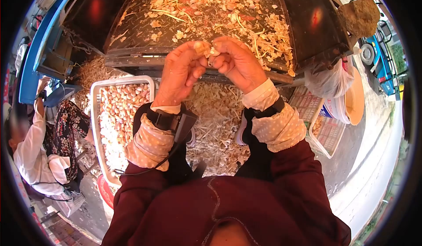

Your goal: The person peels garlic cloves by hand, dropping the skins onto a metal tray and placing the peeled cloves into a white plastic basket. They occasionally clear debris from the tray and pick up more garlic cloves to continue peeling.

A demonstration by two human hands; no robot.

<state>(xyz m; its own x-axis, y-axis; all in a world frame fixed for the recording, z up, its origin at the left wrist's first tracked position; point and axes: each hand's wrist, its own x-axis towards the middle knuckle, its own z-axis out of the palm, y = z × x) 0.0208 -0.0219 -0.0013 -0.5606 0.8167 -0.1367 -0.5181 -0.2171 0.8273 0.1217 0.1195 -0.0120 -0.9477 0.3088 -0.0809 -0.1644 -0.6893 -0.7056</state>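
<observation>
Over the near edge of the dark work table, my left hand and my right hand are close together with fingertips pinched. Between the left thumb and fingers is a pale tan garlic clove. The right fingertips pinch a small whitish piece of garlic; whether it is clove or skin is hard to tell. Loose garlic cloves and dry skins lie scattered over the table beyond my hands. The other fingers of both hands are curled in.
A white crate of garlic cloves stands at my left. Peelings cover the ground between my feet. Another crate, a bucket and a plastic bag are at right. A person sits at far left.
</observation>
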